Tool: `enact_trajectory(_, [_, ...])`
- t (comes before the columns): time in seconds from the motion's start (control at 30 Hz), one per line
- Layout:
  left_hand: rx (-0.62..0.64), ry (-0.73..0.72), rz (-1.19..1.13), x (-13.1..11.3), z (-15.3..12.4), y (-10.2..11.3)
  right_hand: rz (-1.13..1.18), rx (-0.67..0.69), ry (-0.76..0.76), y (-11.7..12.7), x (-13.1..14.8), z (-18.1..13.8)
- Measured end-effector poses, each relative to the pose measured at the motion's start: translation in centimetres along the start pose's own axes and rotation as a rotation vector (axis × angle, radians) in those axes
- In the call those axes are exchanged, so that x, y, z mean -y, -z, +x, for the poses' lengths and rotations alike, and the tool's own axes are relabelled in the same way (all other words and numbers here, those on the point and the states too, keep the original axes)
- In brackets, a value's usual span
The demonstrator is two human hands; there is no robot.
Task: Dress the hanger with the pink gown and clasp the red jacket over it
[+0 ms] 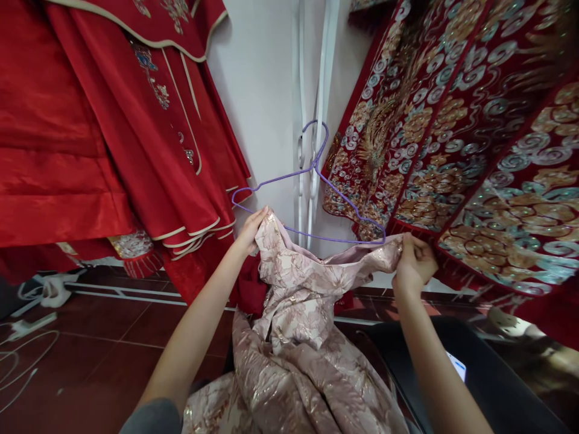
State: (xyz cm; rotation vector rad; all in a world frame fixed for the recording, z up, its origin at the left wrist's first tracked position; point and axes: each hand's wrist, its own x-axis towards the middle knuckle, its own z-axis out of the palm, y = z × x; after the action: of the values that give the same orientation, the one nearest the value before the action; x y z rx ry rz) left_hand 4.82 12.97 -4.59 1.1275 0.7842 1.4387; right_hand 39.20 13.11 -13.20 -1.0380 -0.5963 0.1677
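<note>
A pale pink dress (298,313) with a shiny, gold-toned leafy pattern spreads down in front of me. My left hand (254,231) grips its upper left edge, with the fingers closed on the cloth. At the other end of the neckline, my right hand (415,263) pinches the upper right edge. The neckline is stretched between both hands. A purple hanger (289,175) hangs by its hook from a white metal rack just above. Its lower bar runs along the dress's top edge, and its right end is close to my right hand. Whether the cloth is looped on it, I cannot tell.
Plain red garments (181,132) hang at the left, embroidered red ones (416,126) at the right. White rack posts (316,78) stand between them. A black seat (488,367) with a phone (456,366) is at lower right. White cables (31,367) lie on the tiled floor.
</note>
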Motion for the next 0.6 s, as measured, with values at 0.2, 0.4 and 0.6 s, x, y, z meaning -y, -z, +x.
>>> enact_trajectory(0.2, [-0.006, 0.023, -0.034, 1.2, 0.2, 0.0, -0.041, 0.319, 0.238, -3.5, 5.3, 0.8])
enact_trajectory(0.4, [0.008, 0.017, 0.002, 1.3, -0.2, -0.2, -0.186, 0.659, 0.431, -8.4, 7.9, -0.5])
enact_trajectory(0.6, [0.041, -0.199, 0.527, -2.7, -2.8, 3.2, -0.372, 0.851, 0.520, -8.5, 7.7, 1.4])
